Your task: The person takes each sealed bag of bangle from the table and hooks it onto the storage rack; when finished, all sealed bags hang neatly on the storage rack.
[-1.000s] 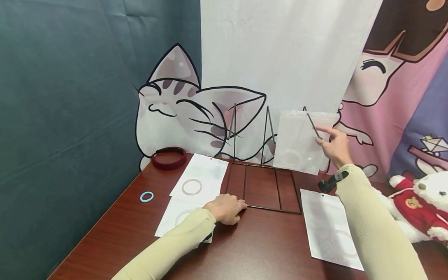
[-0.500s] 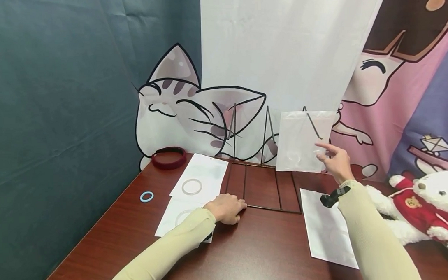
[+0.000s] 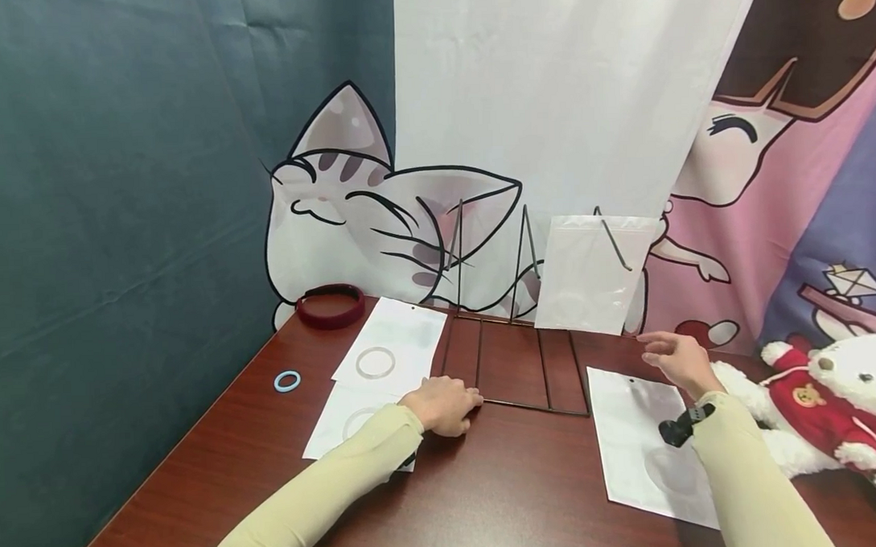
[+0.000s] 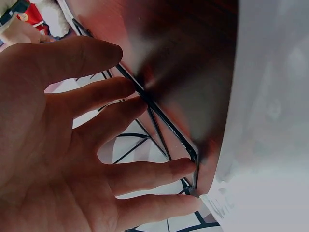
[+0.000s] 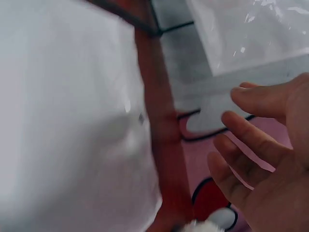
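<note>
A black wire display rack (image 3: 518,407) stands on the table, with three hooks rising at its back. From its right hook hangs a clear-fronted white bag (image 3: 590,272) with a faint ring shape inside. My left hand (image 3: 443,407) rests at the front left of the rack's base; in the left wrist view its fairly straight fingers (image 4: 149,176) touch the wire (image 4: 171,126). Below and right of the hanging bag, my right hand (image 3: 677,363) holds nothing, fingers loosely bent. Under it, another flat bag (image 3: 625,440) lies on the table, also filling the right wrist view's left side.
Two overlapping bags, a far one (image 3: 400,331) and a near one (image 3: 335,426), lie left of the rack, each with a ring. Further left are a light blue ring (image 3: 287,382) and a dark red headband (image 3: 331,319). A white plush bear (image 3: 858,375) sits at right.
My right hand has let go of the bag on the right hook and moved down and slightly right. The bag now hangs steadier. My left hand stays in place.
</note>
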A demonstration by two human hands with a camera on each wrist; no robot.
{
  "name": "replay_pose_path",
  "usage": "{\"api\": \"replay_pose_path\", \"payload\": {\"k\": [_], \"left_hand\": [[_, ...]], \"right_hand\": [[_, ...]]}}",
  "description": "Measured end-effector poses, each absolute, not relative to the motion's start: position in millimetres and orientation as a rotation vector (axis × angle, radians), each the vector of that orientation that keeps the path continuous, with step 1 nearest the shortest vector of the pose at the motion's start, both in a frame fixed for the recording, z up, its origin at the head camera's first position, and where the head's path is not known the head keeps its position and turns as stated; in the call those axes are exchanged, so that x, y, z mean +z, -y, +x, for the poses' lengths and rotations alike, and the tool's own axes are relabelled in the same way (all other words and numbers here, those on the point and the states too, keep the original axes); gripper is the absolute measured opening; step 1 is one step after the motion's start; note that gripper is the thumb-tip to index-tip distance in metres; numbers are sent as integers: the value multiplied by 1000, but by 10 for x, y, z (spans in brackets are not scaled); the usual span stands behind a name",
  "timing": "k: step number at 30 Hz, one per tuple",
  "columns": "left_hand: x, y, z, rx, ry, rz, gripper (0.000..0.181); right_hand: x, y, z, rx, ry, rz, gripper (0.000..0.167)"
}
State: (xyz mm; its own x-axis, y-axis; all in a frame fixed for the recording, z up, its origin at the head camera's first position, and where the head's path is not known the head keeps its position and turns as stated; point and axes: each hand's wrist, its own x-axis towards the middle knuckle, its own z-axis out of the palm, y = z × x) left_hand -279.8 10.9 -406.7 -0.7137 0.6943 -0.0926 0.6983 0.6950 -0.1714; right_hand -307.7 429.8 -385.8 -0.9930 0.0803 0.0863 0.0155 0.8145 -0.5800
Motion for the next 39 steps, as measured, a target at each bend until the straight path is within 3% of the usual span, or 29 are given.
{"api": "replay_pose_path", "payload": {"k": [10, 19, 30, 35, 39], "left_hand": [[-4035, -113, -2768, -278, -2858, 1127, 45], [-4042, -118, -2750, -293, -2860, 1155, 45], [-4089, -117, -2771, -322, -2871, 1152, 49], [-4087, -113, -2768, -326, -2876, 1144, 52], [-4081, -110, -2764, -311, -2873, 1133, 52]], "right_hand": [[-4032, -4580, -2868, 737, 2998, 14, 40], [-4176, -4582, -2878, 648, 3141, 110, 67], [-4189, -4560, -2909, 761, 3146, -8, 74], [-4134, -4551, -2871, 832, 3045, 9, 69], [-4048, -4572, -2824, 904, 2969, 36, 52]]}}
